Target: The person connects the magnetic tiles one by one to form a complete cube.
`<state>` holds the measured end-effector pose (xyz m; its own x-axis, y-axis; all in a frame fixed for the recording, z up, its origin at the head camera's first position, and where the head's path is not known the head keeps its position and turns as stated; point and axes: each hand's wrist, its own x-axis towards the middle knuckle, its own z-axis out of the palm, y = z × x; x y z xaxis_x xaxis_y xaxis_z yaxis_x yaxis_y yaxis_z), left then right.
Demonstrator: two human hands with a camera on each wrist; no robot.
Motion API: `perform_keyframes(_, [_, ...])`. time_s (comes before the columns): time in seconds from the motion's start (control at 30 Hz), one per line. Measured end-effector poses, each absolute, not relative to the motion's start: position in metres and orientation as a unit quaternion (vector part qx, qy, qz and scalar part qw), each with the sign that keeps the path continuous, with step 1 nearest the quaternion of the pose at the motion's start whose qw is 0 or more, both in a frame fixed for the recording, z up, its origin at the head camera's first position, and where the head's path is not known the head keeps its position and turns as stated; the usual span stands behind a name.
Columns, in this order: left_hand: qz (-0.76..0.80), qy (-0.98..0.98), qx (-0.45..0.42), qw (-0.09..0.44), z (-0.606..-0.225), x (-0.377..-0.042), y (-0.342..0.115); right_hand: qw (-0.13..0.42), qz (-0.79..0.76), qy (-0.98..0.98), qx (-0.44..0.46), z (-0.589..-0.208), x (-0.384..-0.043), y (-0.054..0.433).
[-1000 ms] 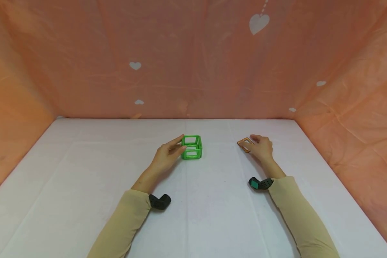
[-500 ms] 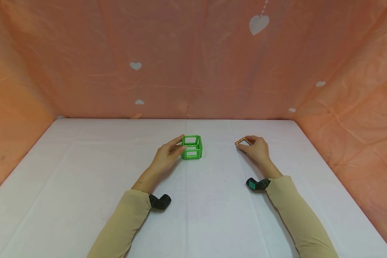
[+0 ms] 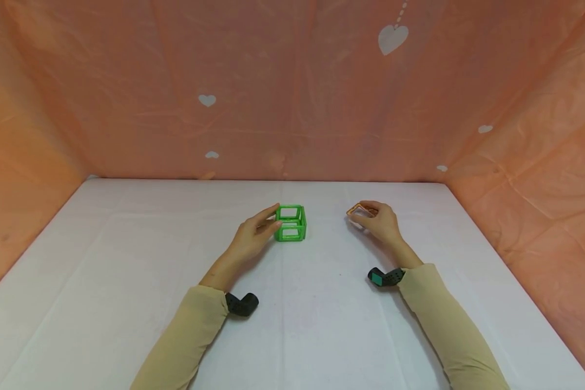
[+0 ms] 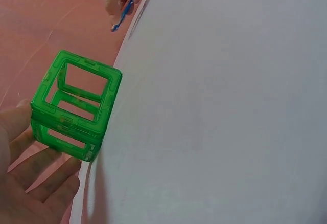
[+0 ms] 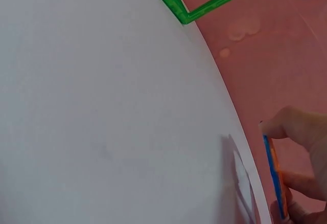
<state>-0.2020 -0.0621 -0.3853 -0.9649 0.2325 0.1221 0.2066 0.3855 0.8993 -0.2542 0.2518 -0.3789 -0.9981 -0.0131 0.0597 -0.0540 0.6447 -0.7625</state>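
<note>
Left of the middle of the table, my left hand (image 3: 248,237) holds a green cube (image 3: 291,227) of see-through magnetic tiles by its left side, thumb in front and index finger behind. In the left wrist view, the hollow square faces of the green cube (image 4: 64,120) show, with other fingers spread beneath. To the right, my right hand (image 3: 384,222) pinches an orange square-frame magnetic tile (image 3: 353,208), tilted, between thumb and fingers. Seen edge-on in the right wrist view, the tile (image 5: 275,170) has a blue side and an orange side. A gap separates tile and cube.
A white cloth covers the table (image 3: 322,325). An orange curtain (image 3: 292,108) with white hearts rises behind it and along both sides. Each wrist carries a black camera, the left camera (image 3: 242,305) and the right camera (image 3: 386,277).
My right hand has lifted and tilted the orange tile, which lay flatter before, and has moved a little left toward the cube. My left hand and the green cube have stayed in place.
</note>
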Motion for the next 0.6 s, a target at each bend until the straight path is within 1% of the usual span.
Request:
perform_keyframes(0.13, [0.534,0.834,0.138,0.014,-0.386,-0.204,-0.062,0.038,0.426,-0.903,0.046,-0.378,-0.255,0.246])
perform_keyframes(0.3, [0.525,0.838,0.147,0.010,-0.387,-0.205,-0.063,0.052,0.428,-0.901,0.058,-0.376,-0.255,0.239])
perform_keyframes(0.6, [0.524,0.838,0.151,0.010,-0.387,-0.204,-0.064,0.063,0.442,-0.890,0.090,-0.371,-0.255,0.228])
